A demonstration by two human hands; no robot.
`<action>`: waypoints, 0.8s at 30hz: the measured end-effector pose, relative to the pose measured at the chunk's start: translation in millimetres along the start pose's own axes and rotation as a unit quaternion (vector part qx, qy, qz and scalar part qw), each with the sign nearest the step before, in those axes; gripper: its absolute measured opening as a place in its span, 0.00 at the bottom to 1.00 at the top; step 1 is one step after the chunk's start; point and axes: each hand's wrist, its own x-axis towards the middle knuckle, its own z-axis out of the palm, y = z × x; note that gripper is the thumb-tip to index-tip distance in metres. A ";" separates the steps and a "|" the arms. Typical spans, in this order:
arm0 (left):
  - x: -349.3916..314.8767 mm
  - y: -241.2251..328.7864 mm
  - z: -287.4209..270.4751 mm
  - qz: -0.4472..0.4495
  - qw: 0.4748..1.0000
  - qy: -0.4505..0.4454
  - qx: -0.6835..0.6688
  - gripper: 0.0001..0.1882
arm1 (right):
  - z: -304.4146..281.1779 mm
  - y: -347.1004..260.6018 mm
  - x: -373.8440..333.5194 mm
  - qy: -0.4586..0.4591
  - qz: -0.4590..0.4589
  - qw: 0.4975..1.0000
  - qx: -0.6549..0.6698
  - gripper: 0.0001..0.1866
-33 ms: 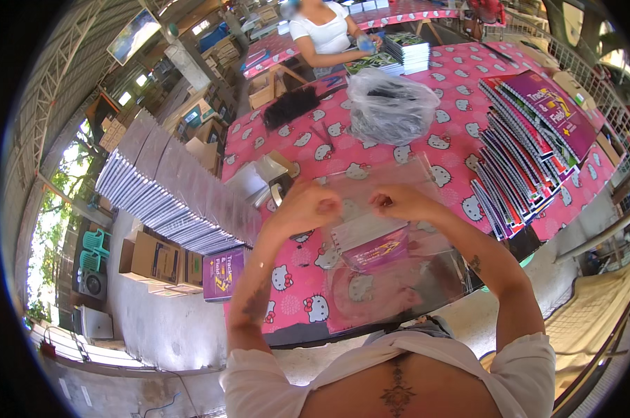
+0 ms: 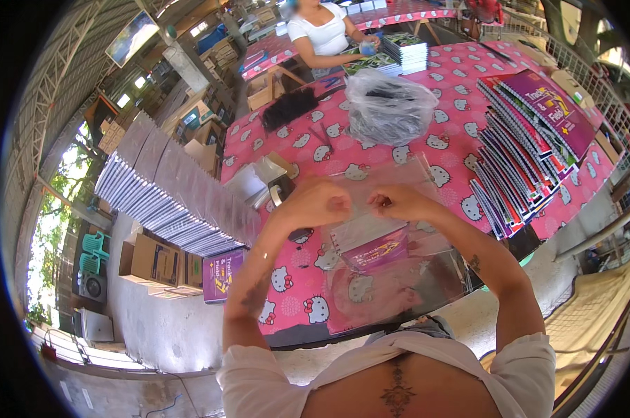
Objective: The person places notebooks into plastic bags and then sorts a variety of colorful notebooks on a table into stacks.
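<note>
Both my hands pinched top edge of clear plastic sleeve (image 2: 391, 230): left hand (image 2: 315, 202), right hand (image 2: 398, 203) level; purple notebook (image 2: 374, 252) hung below, inside.

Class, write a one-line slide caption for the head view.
Both hands hold a clear plastic sleeve over a pink table.

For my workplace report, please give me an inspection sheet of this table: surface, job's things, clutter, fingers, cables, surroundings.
Surface: table under a pink cartoon-cat cloth.
Job's things: clear plastic sleeve held up at its top edge; purple booklet seen through it.
Clutter: fanned purple booklets, crumpled clear bag, black bundle.
Fingers: left hand and right hand both pinch the sleeve.
Cables: nothing seen.
Surroundings: long row of wrapped stacks, cardboard boxes, another person at the far end.
</note>
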 end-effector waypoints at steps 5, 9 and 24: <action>30.2 -86.2 86.1 -0.056 0.918 -0.308 -0.243 0.12 | 6.5 -7.7 4.5 -0.026 0.036 0.999 -0.029 0.18; -15.1 -104.9 146.7 -0.169 0.853 -0.166 -0.466 0.13 | 12.4 -15.2 3.6 -0.011 0.024 0.999 -0.025 0.20; 1.8 83.9 73.7 -0.102 0.984 0.029 0.144 0.36 | 151.7 -23.5 -98.3 -0.338 0.122 0.897 0.259 0.27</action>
